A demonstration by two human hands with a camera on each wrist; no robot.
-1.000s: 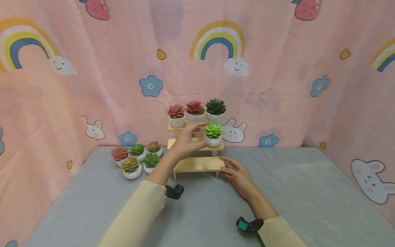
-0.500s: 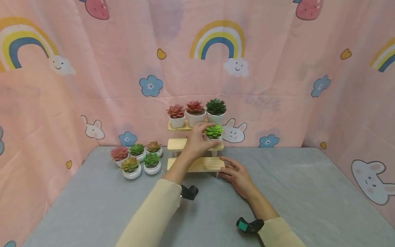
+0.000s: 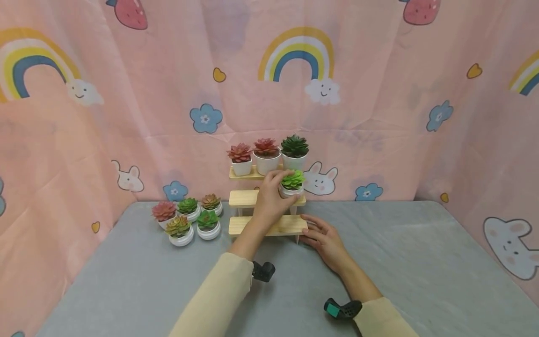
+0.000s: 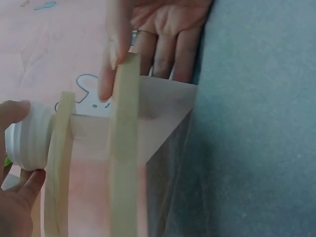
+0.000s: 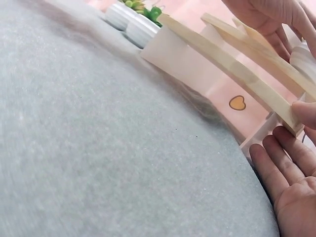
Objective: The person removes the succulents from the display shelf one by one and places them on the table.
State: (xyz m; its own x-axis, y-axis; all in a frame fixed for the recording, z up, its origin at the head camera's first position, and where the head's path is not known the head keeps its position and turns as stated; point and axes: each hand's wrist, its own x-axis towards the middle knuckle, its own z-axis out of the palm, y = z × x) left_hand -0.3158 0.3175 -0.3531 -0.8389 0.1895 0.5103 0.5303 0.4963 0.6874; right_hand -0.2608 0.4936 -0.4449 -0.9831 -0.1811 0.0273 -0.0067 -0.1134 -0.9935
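Note:
A three-tier wooden plant stand (image 3: 244, 198) with white supports stands on the grey table. My left hand (image 3: 269, 199) holds a bright green potted succulent (image 3: 292, 180) at the right end of the middle tier, thumb and fingers on opposite sides of its white pot (image 4: 30, 136). The pot's base sits at or very near the board; contact is hard to tell. My right hand (image 3: 324, 241) grips the right end of the bottom tier (image 5: 247, 79), thumb on the board and fingers beneath. On the top tier stand two red succulents (image 3: 240, 154) and a dark green succulent (image 3: 294, 147).
Left of the stand, several small potted succulents cluster on the table (image 3: 126, 271): a pink one (image 3: 164, 211), a yellowish one (image 3: 178, 227), a brownish one (image 3: 210, 202) and green ones (image 3: 207, 221). A pink patterned curtain (image 3: 370, 93) hangs behind.
My left hand has moved right along the middle tier and slightly lowered the bright green succulent at its right end. My right hand stays on the bottom tier.

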